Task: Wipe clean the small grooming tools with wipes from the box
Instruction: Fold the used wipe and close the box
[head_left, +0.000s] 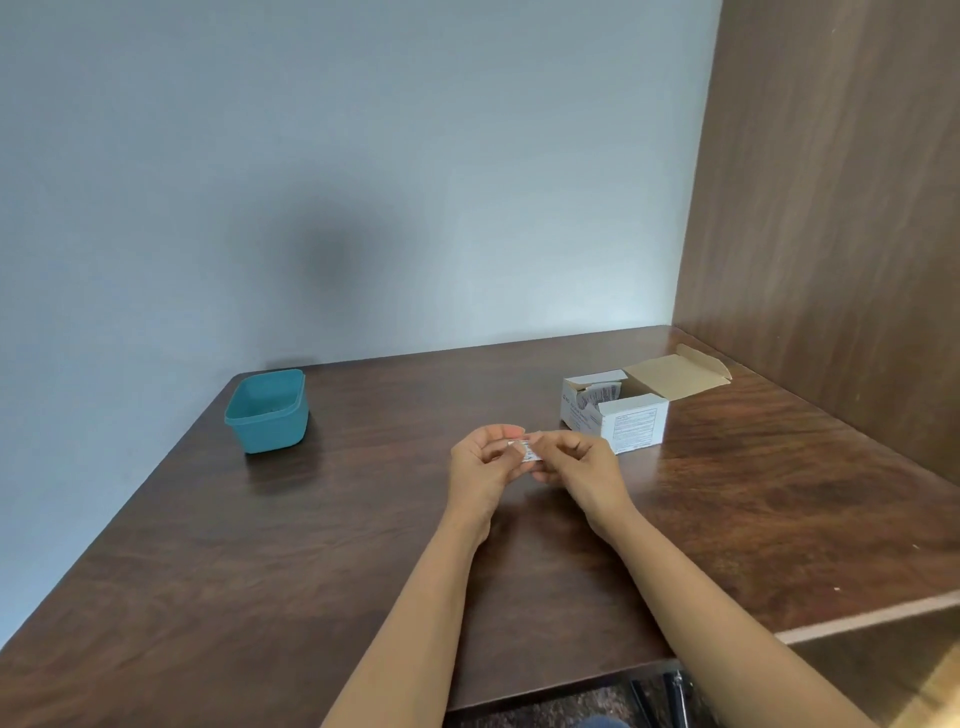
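Brown wood-grain table (260, 571) fills the lower part of the view, set into a corner between a pale grey wall (363, 156) and a brown wooden panel (831, 208) on the right. Both bare forearms reach in from the bottom edge and meet over the middle of the table.

The left hand (480, 470) and the right hand (589, 470) come together around a small white wipe packet (525, 451) with dark print on it. The packet is held up off the table between the two hands. The left fingers (506, 432) are curled and pinch the packet's left end, and the right fingers (563, 441) are curled and pinch its right end. Most of the packet is hidden by the fingertips, so I cannot tell whether it is torn.

Just beyond the right hand stands the white cardboard box (631, 423) of wipes, resting on the table. Its lid flap (675, 374) is folded back toward the panel, and more packets (600, 395) show upright inside the opening.

Well apart from the box, near the table's far left edge by the wall, sits a teal plastic tub (267, 410) without a lid. A few specks show on its bottom, too small to tell what they are.
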